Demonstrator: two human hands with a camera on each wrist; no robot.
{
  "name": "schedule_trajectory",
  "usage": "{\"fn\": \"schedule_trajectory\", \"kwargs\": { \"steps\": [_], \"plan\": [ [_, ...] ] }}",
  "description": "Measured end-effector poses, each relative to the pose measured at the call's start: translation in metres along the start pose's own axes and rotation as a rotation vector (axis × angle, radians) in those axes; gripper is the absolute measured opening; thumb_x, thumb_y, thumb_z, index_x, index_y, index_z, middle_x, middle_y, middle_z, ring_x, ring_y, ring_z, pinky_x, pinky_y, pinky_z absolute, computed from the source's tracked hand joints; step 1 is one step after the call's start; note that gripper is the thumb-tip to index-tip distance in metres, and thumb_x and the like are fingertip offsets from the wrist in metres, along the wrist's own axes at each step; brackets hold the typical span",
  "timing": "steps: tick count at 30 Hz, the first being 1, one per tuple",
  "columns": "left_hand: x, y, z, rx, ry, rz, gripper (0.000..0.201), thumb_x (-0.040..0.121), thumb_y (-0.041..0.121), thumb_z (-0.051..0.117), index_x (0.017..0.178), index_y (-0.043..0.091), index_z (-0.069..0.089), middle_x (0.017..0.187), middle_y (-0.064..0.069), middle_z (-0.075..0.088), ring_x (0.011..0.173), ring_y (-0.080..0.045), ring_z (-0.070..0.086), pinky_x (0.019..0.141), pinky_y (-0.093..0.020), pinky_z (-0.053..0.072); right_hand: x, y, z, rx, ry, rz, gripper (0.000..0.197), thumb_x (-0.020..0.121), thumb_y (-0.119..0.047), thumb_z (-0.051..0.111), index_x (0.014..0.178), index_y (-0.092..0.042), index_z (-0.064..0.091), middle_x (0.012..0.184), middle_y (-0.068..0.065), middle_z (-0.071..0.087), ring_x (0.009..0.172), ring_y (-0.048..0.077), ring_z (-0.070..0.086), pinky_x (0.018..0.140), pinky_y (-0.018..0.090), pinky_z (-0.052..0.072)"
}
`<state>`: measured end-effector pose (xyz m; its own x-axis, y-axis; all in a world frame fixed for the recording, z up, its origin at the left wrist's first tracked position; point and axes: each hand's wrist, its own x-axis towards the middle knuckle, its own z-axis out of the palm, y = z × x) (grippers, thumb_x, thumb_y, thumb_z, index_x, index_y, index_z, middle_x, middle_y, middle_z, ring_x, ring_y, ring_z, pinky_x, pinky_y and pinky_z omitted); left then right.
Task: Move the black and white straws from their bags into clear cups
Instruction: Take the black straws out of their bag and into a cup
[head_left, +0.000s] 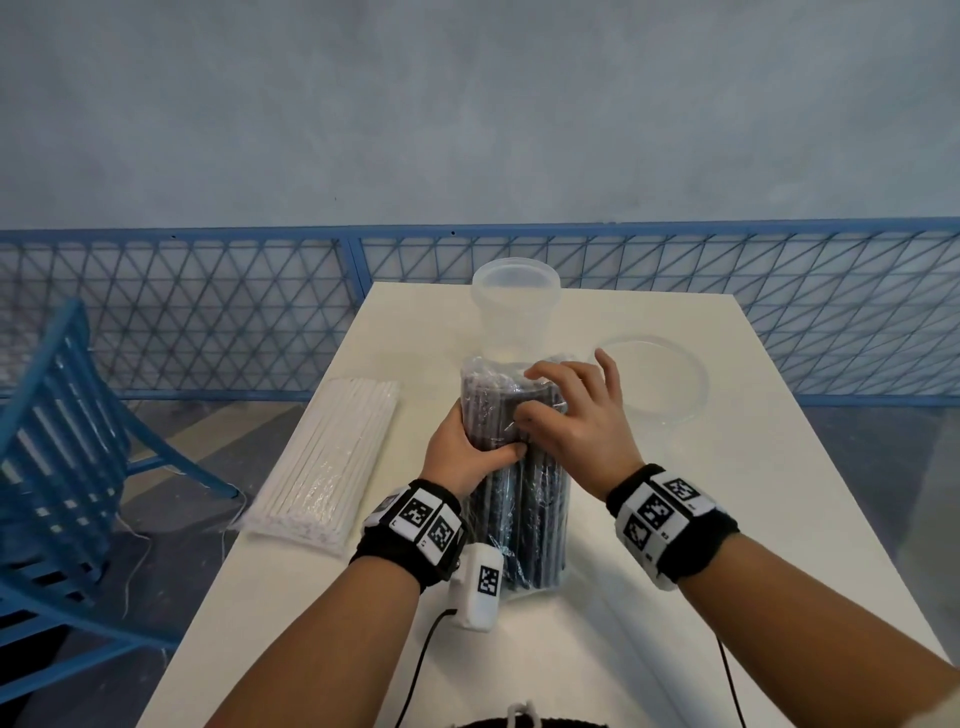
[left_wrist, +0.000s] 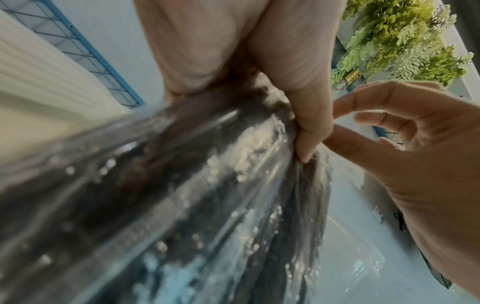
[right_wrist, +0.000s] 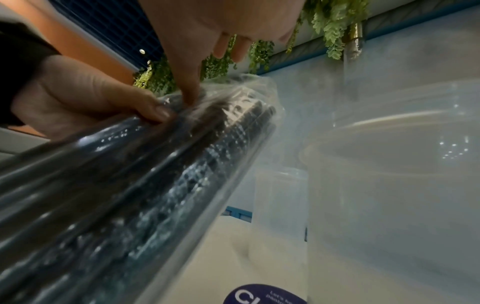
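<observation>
A clear bag of black straws (head_left: 524, 499) stands tilted on the white table (head_left: 727, 545) in front of me. My left hand (head_left: 467, 447) grips its upper left side, thumb across the front (left_wrist: 309, 142). My right hand (head_left: 561, 410) curls over the bag's top and pinches the plastic film, thumb pressed into it (right_wrist: 192, 96). The wrist views show the bag of black straws (left_wrist: 182, 205) (right_wrist: 155, 174) close up. A sealed bag of white straws (head_left: 332, 457) lies flat to the left. One clear cup (head_left: 514, 306) stands behind the bag, another clear cup (head_left: 654, 379) at the right.
A blue chair (head_left: 57, 441) stands left of the table, and a blue mesh fence (head_left: 208, 312) runs behind it. Cables hang from both wrists near the table's front edge. The right wrist view shows the nearer clear cup (right_wrist: 389, 185) beside the bag.
</observation>
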<state>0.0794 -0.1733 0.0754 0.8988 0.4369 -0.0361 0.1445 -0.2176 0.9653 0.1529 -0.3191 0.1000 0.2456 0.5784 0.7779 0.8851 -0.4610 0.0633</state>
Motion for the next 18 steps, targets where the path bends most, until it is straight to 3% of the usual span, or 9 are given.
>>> {"fn": "schedule_trajectory", "kwargs": {
  "steps": [4,6,10,15,18],
  "plan": [
    [0.0006,-0.0010,0.0007,0.013,0.011,0.003,0.060,0.062,0.016,0.084,0.114,0.018,0.056,0.104,0.000,0.068,0.096,-0.015,0.064,0.082,-0.028,0.052,0.0035,-0.0014,-0.0028,0.011,0.013,0.007,0.011,0.080,-0.022,0.062,0.069,-0.019,0.063,0.112,-0.005,0.044,0.095,0.021,0.046,0.103,0.051,0.023],
    [0.0007,-0.0007,0.0014,0.008,0.016,0.001,0.060,0.062,0.015,0.084,0.114,0.018,0.056,0.104,-0.001,0.068,0.096,-0.016,0.065,0.084,-0.030,0.053,0.0016,-0.0021,-0.0027,0.033,0.007,0.027,0.011,0.081,-0.021,0.059,0.071,-0.017,0.062,0.110,-0.006,0.044,0.093,0.019,0.045,0.103,0.051,0.023],
    [0.0004,0.0019,0.0034,0.002,0.008,0.003,0.056,0.064,0.013,0.083,0.112,0.019,0.055,0.103,-0.001,0.068,0.094,-0.016,0.065,0.079,-0.024,0.051,-0.0009,0.0011,-0.0027,0.069,-0.003,0.018,0.008,0.084,-0.020,0.057,0.077,-0.017,0.060,0.106,-0.007,0.044,0.092,0.018,0.046,0.103,0.052,0.023],
    [0.0010,0.0006,0.0048,0.000,0.002,-0.001,0.056,0.063,0.013,0.084,0.110,0.020,0.056,0.103,-0.001,0.069,0.094,-0.016,0.066,0.083,-0.029,0.053,-0.0007,0.0038,-0.0057,0.056,0.007,-0.024,0.003,0.079,-0.017,0.063,0.076,-0.017,0.062,0.103,-0.006,0.043,0.092,0.018,0.044,0.102,0.054,0.024],
    [0.0015,-0.0010,0.0047,-0.013,-0.005,0.000,0.055,0.063,0.012,0.083,0.111,0.018,0.057,0.102,-0.001,0.069,0.095,-0.016,0.066,0.082,-0.027,0.053,-0.0009,0.0033,-0.0053,0.053,0.026,-0.031,0.011,0.074,-0.014,0.069,0.077,-0.018,0.059,0.101,-0.006,0.043,0.090,0.018,0.044,0.100,0.054,0.025]
  ]
}}
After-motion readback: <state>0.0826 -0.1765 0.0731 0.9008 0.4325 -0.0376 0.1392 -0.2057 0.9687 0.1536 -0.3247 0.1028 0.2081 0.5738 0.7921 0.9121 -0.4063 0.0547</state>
